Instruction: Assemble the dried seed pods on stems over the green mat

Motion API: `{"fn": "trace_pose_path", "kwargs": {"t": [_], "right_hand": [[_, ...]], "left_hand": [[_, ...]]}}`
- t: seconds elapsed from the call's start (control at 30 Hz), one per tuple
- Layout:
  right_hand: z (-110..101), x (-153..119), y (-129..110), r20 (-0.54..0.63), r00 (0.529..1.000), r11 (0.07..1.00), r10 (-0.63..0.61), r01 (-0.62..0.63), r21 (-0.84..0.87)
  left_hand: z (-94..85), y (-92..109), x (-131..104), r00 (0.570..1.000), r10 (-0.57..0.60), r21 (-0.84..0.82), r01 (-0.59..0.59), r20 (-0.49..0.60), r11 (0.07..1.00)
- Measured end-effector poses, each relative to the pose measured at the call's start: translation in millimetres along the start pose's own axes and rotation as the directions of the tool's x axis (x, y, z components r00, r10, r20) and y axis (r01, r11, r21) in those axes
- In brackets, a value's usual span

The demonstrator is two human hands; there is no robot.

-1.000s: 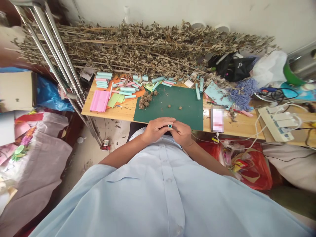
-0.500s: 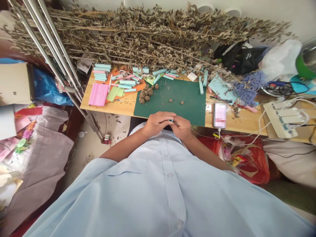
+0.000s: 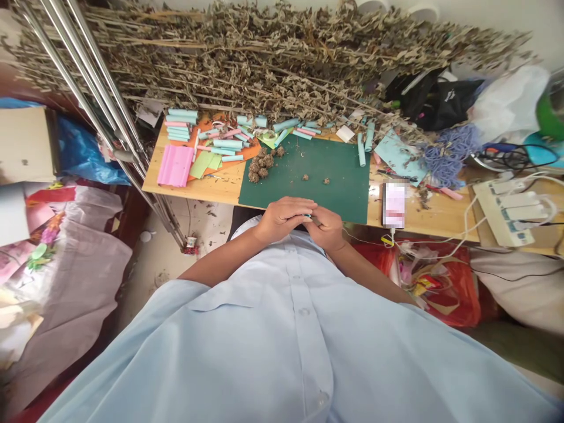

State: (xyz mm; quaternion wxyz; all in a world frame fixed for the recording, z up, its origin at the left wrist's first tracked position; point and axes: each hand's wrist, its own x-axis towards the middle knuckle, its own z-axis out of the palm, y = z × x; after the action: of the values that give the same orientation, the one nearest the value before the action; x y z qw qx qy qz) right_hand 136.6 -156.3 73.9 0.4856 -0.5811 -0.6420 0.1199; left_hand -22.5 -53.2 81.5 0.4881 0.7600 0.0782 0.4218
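Observation:
My left hand and my right hand meet at the near edge of a dark green mat, in front of my shirt. Their fingers are closed together round a small piece of rolled blue paper; only its end shows between the thumbs and fingers, and the rest is hidden. On the mat's left side lies a heap of brown balls of dried plant matter. Two smaller clumps sit farther right on the mat.
Blue and pink paper rolls, a pink folded sheet and green paper lie left. Dried stalks stretch across the back. Rightward are a phone on a cable, purple cord and a power strip. Metal poles stand left.
Both hands stay together in nearly the same place, with a slight shift of the fingers round the paper. The view has shifted a little; the things on the table look the same.

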Motion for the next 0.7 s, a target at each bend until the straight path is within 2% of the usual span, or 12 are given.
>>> {"fn": "trace_pose_path", "kwargs": {"t": [0.13,0.33,0.5,0.7], "right_hand": [[-0.8,0.1,0.9,0.007,1.000,1.000,-0.014,0.014,-0.019],[-0.2,0.2,1.0,0.012,0.999,0.998,0.044,-0.043,-0.046],[-1.0,-0.8,1.4,0.026,0.998,0.998,0.057,-0.057,-0.015],[-0.9,-1.7,4.5,0.004,1.000,1.000,0.009,-0.009,-0.012]], "left_hand": [[-0.5,-0.8,-0.5,1.000,0.005,0.014,-0.005,0.003,1.000],[-1.2,-2.5,-0.6,0.999,-0.042,0.026,0.041,0.023,0.999],[-1.3,-1.9,-0.6,0.999,-0.028,0.022,0.028,0.029,0.999],[-2.2,-2.9,-0.9,0.999,-0.033,0.015,0.033,0.042,0.999]]}}
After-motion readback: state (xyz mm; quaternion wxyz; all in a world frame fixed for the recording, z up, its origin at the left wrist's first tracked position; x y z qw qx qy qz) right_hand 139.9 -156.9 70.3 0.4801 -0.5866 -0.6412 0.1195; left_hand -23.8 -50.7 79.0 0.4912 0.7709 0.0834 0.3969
